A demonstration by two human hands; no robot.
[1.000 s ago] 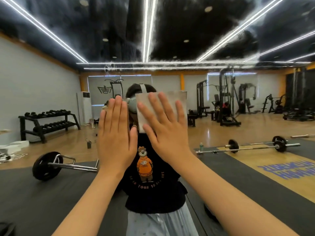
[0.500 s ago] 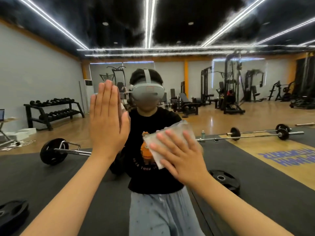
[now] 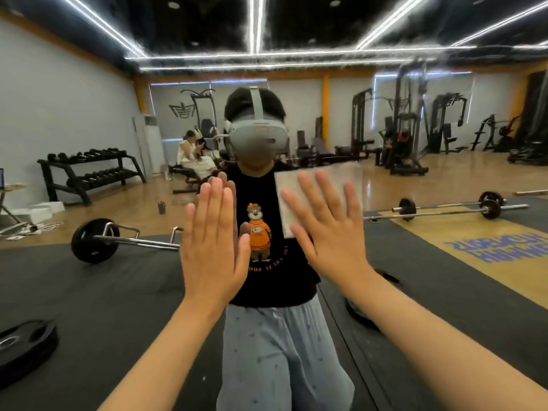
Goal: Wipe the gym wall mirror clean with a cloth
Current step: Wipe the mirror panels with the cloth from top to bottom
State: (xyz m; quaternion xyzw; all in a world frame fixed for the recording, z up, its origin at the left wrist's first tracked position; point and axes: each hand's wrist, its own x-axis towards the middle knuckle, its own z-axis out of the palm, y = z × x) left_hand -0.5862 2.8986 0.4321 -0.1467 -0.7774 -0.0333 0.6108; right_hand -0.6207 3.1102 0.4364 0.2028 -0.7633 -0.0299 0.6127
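The wall mirror (image 3: 89,292) fills the whole view and reflects the gym and a person wearing a grey headset. My right hand (image 3: 329,229) lies flat with spread, straight fingers on a white cloth (image 3: 326,179), pressing it against the glass at chest height, right of centre. Most of the cloth shows above and left of the fingers. My left hand (image 3: 212,241) is flat on the glass just left of centre, fingers straight and together, with nothing under it.
Everything else is a reflection: barbells and weight plates on black mats, a dumbbell rack at the left, weight machines at the back right, and a seated person at the back.
My right hand slid the cloth from head height down to the lower centre, then up and to the right. My left hand has stayed flat on the glass.
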